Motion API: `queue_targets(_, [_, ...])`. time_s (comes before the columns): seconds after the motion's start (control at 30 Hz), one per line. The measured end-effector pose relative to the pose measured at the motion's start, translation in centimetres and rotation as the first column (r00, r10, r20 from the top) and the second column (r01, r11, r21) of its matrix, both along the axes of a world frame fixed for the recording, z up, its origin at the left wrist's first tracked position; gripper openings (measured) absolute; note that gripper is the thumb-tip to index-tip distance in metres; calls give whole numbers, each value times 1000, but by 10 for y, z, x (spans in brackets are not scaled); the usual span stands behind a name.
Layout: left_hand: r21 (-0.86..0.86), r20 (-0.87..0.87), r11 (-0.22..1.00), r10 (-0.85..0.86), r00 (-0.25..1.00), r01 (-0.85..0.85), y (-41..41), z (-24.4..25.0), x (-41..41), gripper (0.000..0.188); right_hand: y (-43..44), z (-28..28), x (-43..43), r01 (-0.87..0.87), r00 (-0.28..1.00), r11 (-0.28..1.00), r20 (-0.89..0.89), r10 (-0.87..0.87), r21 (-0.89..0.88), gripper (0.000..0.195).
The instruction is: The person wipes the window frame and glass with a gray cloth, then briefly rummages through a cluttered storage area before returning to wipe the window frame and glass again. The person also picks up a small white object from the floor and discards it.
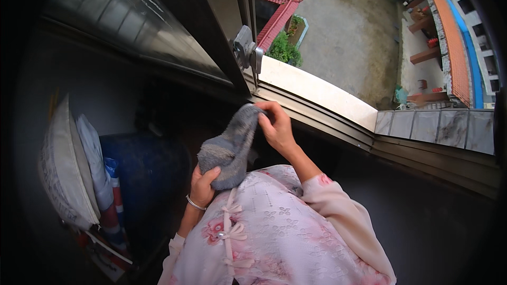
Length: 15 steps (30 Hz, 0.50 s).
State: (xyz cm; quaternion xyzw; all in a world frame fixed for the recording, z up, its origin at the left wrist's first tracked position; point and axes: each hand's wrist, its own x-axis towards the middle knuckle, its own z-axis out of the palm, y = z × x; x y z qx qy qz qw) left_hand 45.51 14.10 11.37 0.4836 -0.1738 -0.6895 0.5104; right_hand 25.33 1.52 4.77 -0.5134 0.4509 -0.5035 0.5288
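Note:
A grey fuzzy cloth [227, 152], folded and partly twisted, is stretched between my two hands in front of my body. My left hand [204, 184] grips its lower bulky end, thumb on top. At the upper end, my right hand [276, 124] pinches a corner between thumb and fingers, close to the inner edge of the window track [313, 113]. Just beyond my right hand, the window sash [214, 19] carries a metal latch [247, 49].
A stuffed woven sack [67, 170] and a dark blue drum [146, 182] stand at the left. Outside the window opening, a pale ledge [313, 87] borders a drop to a concrete yard [340, 39]. Marbled tiles [431, 126] line the right side.

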Motion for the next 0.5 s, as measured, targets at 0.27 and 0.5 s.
queue_targets(0.27, [-55,43,848,-526,849,528,-47,-24,-75,48,68,11,-141,442,690,865,-527,-496,-236,20])
queue_targets(0.5, [-63,310,621,-732,607,781,-80,-102,-185,41,111,-41,-231,357,10,889,-951,-310,-286,18])
